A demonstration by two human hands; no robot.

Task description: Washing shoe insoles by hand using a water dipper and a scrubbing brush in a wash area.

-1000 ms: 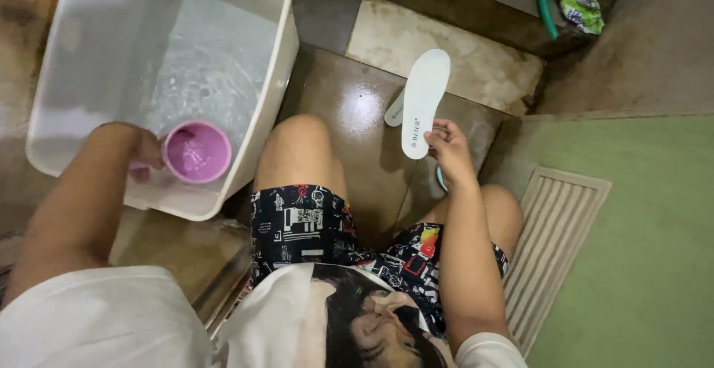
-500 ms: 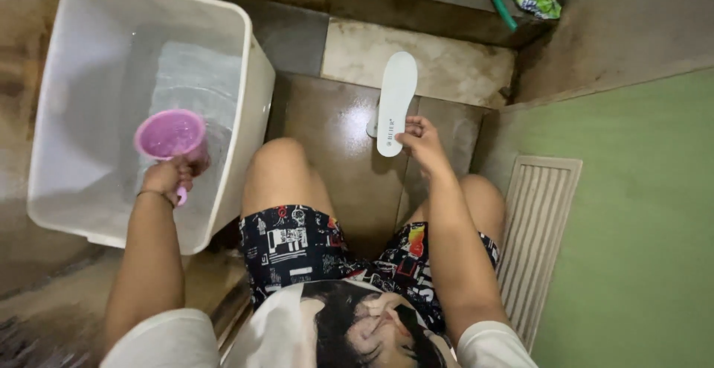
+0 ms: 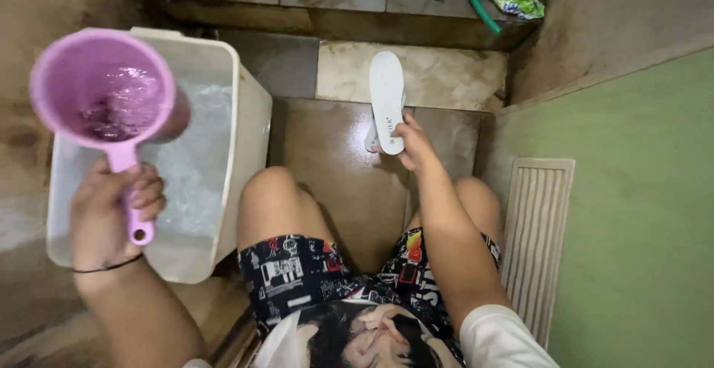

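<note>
Gripping a pink dipper (image 3: 104, 96) by its handle, left hand (image 3: 111, 215) at 9 o'clock (water inside), over a translucent plastic tub (image 3: 249, 107), right hand (image 3: 416, 145) at 12 o'clock pinching a white insole (image 3: 387, 93), wet floor tiles (image 3: 327, 160) beneath, green wall (image 3: 639, 212) at 3 o'clock.

The pink dipper (image 3: 104, 96) is a round plastic scoop with a short straight handle. It is held upright by that handle, raised above the near-left part of the tub, with a little water showing in its bowl. The white insole (image 3: 387, 100) is long, flat and rounded at both ends. It is gripped at its near end and points away over the wet floor.
</note>
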